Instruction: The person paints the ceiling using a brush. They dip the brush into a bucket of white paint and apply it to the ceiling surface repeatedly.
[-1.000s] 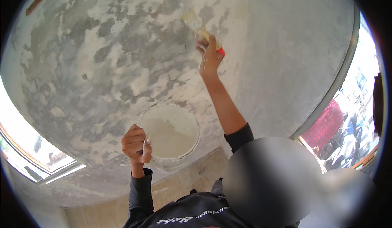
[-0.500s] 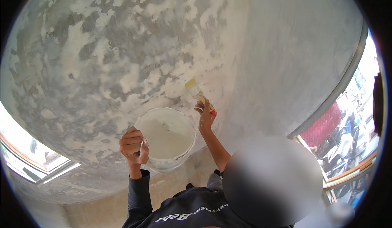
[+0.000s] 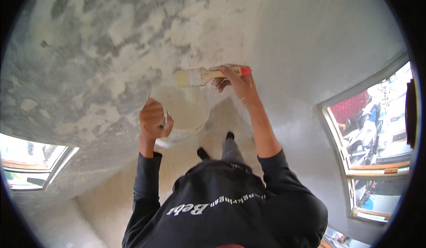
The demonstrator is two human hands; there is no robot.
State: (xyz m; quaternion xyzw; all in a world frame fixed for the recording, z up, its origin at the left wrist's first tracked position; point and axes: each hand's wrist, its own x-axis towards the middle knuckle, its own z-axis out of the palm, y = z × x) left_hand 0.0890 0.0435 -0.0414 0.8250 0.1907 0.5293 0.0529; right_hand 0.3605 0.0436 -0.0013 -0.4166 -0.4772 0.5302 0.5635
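My left hand point(image 3: 154, 120) is closed on the handle of a white bucket point(image 3: 188, 108) filled with pale, creamy liquid. My right hand point(image 3: 235, 81) grips a wide paintbrush point(image 3: 197, 76) by its wooden, red-tipped handle; its pale yellow bristles point left, at the bucket's upper rim in this view. I cannot tell whether they touch the bucket. Whitish smears show on the fingers and wrist of my right hand. Behind both hands stands a grey wall point(image 3: 102, 39) with patchy white coating.
Windows point(image 3: 35, 159) sit at left and right point(image 3: 368, 128); motorbikes and a red patterned item point(image 3: 348, 108) show through the right one. A smoother grey wall point(image 3: 319, 44) is at the right. My feet point(image 3: 229, 136) stand on a beige floor point(image 3: 115, 203).
My right hand has come down with the brush, now turned horizontal beside the bucket. My left hand and the bucket appear higher in the picture, and the view shows more of my body and floor.
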